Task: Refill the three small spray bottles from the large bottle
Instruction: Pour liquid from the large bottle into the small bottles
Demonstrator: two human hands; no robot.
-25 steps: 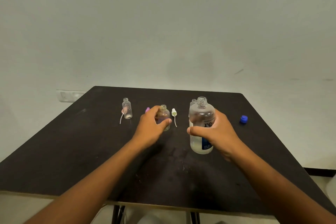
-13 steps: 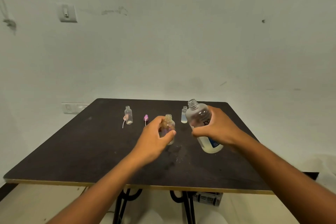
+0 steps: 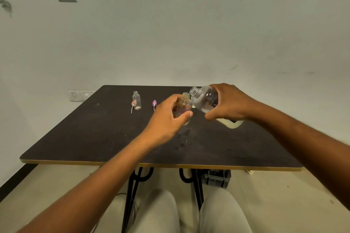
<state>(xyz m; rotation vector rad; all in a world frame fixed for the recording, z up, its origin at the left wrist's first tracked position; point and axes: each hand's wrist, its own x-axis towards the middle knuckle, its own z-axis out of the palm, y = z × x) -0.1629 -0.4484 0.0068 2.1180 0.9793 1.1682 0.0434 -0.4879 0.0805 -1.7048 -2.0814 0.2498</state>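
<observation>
Two hands busy, left hand (image 3: 166, 119) gripping small bottle (image 3: 183, 107), right hand (image 3: 230, 103) clasping tilted large bottle (image 3: 205, 99)

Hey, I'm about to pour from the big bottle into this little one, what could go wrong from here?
1. The small bottle's neck is narrow beside the large bottle's wide mouth, so liquid may spill onto the table.
2. The left hand holds the small bottle near its base; a nudge from the tilted large bottle in the right hand might tip it.
</observation>
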